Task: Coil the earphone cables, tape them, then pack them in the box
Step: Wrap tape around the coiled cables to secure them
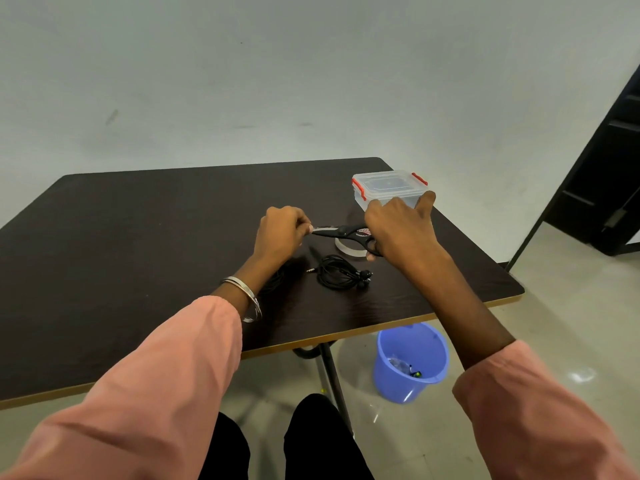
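Observation:
A coiled black earphone cable (337,274) lies on the dark table (138,237), its buds at the right and its plug at the left. Another black cable (277,280) is partly hidden behind my left wrist. My right hand (398,225) holds black scissors (346,232), blades pointing left. My left hand (282,230) is closed in a pinch at the blade tips; what it pinches is too thin to make out. A clear tape roll (349,247) lies under the scissors. The clear box (388,187) with red latches stands at the far right, lid on.
A blue bucket (412,362) with some scraps stands on the floor under the table's right corner. The table leg (330,375) runs down beside my knees. A dark door frame (595,174) is at the far right.

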